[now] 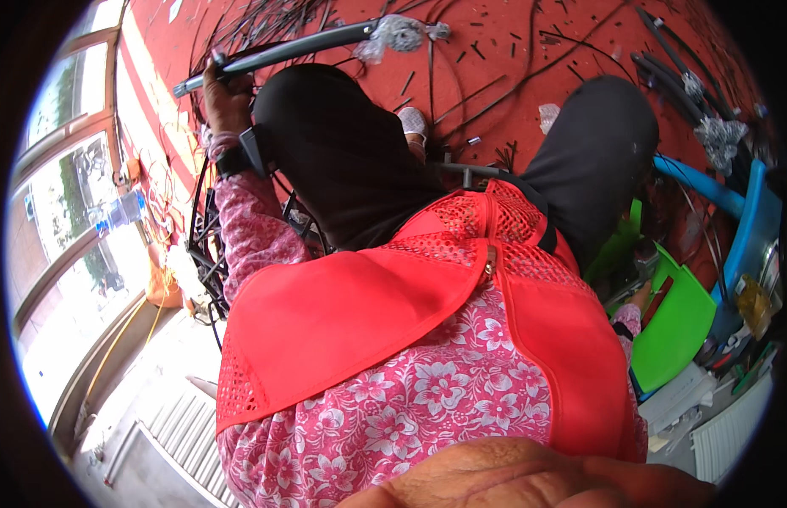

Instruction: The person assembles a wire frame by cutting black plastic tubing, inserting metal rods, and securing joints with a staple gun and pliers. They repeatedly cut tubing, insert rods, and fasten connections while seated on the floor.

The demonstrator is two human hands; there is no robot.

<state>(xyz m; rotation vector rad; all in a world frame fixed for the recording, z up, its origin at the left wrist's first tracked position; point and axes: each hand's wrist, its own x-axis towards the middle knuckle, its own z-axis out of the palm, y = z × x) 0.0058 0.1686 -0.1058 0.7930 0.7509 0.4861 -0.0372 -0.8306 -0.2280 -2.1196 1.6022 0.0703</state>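
My left hand [228, 98] grips a dark grey metal tube [298, 49] near its lower end, beyond my left knee. Clear plastic wrap [400, 35] is bunched around the tube's far end. On the other side, my right hand [640, 297] is low beside my right thigh, over a bright green plastic seat [676, 324]. A metal tool or fitting [646, 257] lies close to its fingers; whether the hand holds it, I cannot tell. A dark red strip [657, 298] lies on the green plastic next to the hand.
Black cable ties or strips litter the red floor [489, 82]. Wrapped dark tubes [676, 82] lie at the upper right, near blue plastic parts [746, 222]. A clear bottle [124, 211] is by the windows at left. Ribbed white panels [190, 438] are behind me.
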